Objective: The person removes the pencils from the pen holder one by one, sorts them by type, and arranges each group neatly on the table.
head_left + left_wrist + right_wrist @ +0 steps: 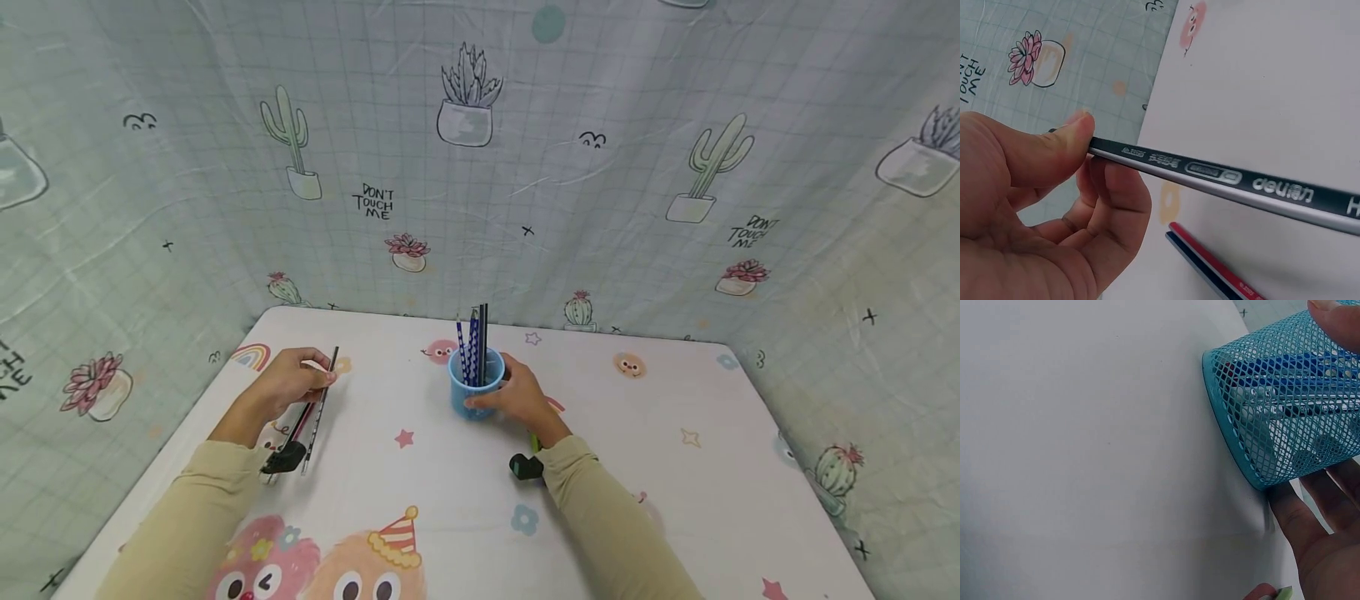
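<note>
My left hand [296, 381] pinches a black and silver pencil [1210, 174] near one end between thumb and fingers, white lettering along its side. In the left wrist view, the pencil slants across above the table. Below it lie a red pencil [1213, 256] and a dark blue pencil [1194, 259], side by side. At the centre back, my right hand [522, 402] grips a light blue mesh pen cup [462, 407], thumb on one side and fingers on the other. Several blue patterned and dark pencils [471, 346] stand in the cup.
The white table [435, 483] carries printed cartoon figures and stars. A cactus-print curtain [480, 192] hangs behind it and along both sides. Under my right wrist, a lime-green thing [535, 442] shows partly, mostly hidden by the sleeve.
</note>
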Demonstrator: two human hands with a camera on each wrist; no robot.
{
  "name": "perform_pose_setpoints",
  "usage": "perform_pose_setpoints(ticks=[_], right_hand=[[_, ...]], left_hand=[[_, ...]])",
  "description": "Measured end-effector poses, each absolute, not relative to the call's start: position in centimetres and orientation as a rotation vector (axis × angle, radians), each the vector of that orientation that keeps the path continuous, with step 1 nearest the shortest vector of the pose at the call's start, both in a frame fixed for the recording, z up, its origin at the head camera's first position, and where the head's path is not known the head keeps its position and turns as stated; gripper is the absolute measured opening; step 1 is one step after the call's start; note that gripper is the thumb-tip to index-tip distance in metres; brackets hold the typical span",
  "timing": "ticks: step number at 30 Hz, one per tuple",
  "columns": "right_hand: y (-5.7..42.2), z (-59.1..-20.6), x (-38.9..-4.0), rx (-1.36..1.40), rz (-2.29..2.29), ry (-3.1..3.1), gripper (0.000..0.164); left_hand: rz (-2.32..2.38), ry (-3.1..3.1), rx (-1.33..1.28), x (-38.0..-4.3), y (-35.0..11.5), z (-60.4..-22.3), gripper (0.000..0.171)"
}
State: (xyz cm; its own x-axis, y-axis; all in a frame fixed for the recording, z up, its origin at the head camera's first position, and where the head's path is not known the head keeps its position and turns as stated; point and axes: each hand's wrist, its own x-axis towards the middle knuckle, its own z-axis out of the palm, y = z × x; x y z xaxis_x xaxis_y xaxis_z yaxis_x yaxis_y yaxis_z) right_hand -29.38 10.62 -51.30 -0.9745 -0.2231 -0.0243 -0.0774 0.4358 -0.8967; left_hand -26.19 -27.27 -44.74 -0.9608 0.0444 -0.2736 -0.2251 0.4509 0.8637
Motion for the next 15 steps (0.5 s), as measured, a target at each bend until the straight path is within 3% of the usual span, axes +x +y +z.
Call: perform_pose_setpoints(ticks=[15], right_hand=[[10.6, -51.3, -29.3, -0.26, -1.588, 2.523, 0.099]], left_hand=[[1.38, 2.476, -0.325, -25.7, -28.1, -46.2, 0.04]])
